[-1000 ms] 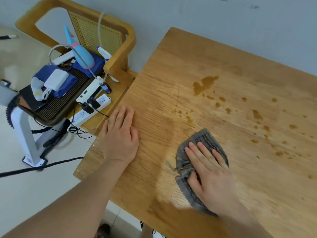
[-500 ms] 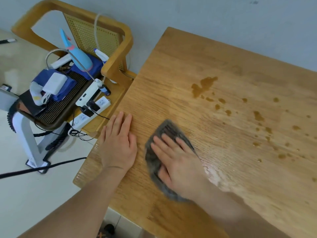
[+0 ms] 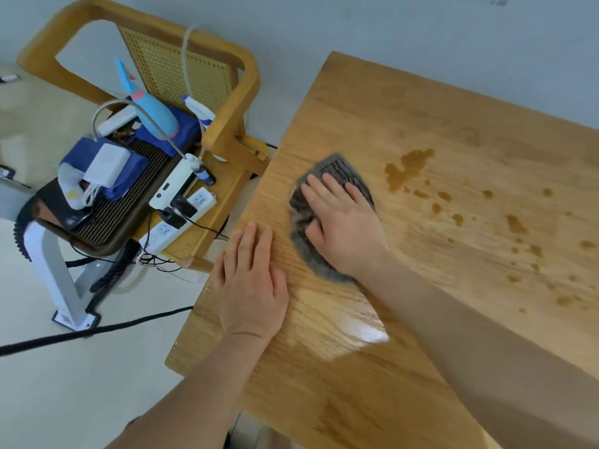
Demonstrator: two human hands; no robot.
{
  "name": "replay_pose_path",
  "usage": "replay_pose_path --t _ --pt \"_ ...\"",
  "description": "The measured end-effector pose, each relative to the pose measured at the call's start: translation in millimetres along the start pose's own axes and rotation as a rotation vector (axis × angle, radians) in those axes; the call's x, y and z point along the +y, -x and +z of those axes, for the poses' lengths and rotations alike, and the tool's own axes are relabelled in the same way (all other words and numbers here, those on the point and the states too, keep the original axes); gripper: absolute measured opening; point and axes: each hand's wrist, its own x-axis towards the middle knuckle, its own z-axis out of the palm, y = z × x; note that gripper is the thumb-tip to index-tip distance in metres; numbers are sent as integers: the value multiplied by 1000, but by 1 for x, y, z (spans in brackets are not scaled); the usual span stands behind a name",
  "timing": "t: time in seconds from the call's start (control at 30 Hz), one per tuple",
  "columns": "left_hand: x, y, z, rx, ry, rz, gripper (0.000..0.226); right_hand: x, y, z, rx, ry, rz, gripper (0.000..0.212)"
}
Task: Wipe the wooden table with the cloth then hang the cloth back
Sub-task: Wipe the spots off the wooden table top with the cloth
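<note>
A grey cloth (image 3: 337,170) lies crumpled on the wooden table (image 3: 405,108), near its left side. My right hand (image 3: 343,222) presses flat on top of the cloth, fingers spread and pointing away from me, thumb hooked into its folds. My left hand (image 3: 251,283) rests palm down on the bare wood by the left edge, holding nothing. Brown spilled liquid (image 3: 406,166) and several smaller drops (image 3: 515,223) sit to the right of the cloth. A wet sheen (image 3: 366,328) shows on the wood in front of the cloth.
A wooden chair (image 3: 227,131) with a cane back stands left of the table. On its seat are a dark tray (image 3: 129,202), blue fabric, white power strips (image 3: 181,218), a spray bottle and a blue gadget. A black cable (image 3: 90,332) crosses the pale floor. A grey wall runs behind.
My right hand has slid the cloth from the middle front of the table leftward and then away from me, toward the big spill. My left hand has stayed flat in place.
</note>
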Motion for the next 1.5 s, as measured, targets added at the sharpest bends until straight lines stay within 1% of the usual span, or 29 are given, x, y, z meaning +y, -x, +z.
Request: replay_pose_path --t 0.07,0.13,0.17,0.23,0.27,0.3,0.4,0.43,0.5,0.53,0.63,0.67,0.7,0.73,0.8,0.87,0.93,0.97,1.1,1.17,1.27,1.33,1.43,1.5 --pt "-1 1 -2 -8 50 -1 55 -20 57 8 -34 3 -80 59" --pt "-3 1 -3 -29 78 1 55 -29 101 11 -139 35 -214 60" --pt "-5 0 -3 -34 95 3 55 -24 107 10 -194 67 -341 62" --pt "-7 -2 -2 -47 134 16 55 1 89 5 -269 146 -612 63" --pt "-7 -3 -2 -53 148 27 55 14 70 3 -278 164 -651 63" --pt "-8 -4 -2 -60 155 36 55 23 47 0 -259 157 -585 62" --pt "-15 -8 -9 -73 177 65 51 27 -19 -10 -165 111 -158 64" --pt "-18 -14 -14 -60 207 90 48 24 -38 -11 -132 107 -69 65" --pt "-25 -35 -21 -34 286 124 41 21 -72 -14 -96 92 53 63" --pt "-27 -47 -23 -38 323 105 40 20 -86 -15 -75 86 112 61" --pt "-26 -82 -21 -61 448 -82 32 5 -92 -10 -16 53 234 59" --pt "-25 -86 -16 -105 451 -147 32 -7 -78 -4 4 44 237 59" --pt "-24 -89 -12 -151 413 -186 37 -22 -56 1 9 47 203 59" --pt "-24 -89 -10 -169 360 -193 41 -40 -29 5 -12 43 137 59" --pt "-26 -90 -9 -138 308 -155 44 -72 32 13 -93 21 8 59" --pt "-25 -95 -6 -109 286 -120 46 -70 58 13 -150 2 -102 61" --pt "-24 -98 -2 -108 286 -103 46 -45 41 11 -176 40 -205 63" --pt "-24 -99 -2 -113 296 -94 45 -33 22 8 -182 42 -181 63" --pt "-25 -95 -4 -118 300 -56 40 2 -64 -7 -47 41 196 64" --pt "-23 -95 -6 -126 285 -52 39 7 -96 -8 -22 47 272 62" --pt "-21 -97 -5 -134 249 -55 37 10 -117 -7 3 37 332 60" --pt "-21 -97 -5 -146 230 -47 39 8 -116 -4 9 33 326 60" --pt "-22 -94 -7 -150 228 -34 41 -3 -102 -1 38 8 315 59" --pt "-20 -95 -8 -150 233 -29 39 -18 -75 0 45 4 287 58"
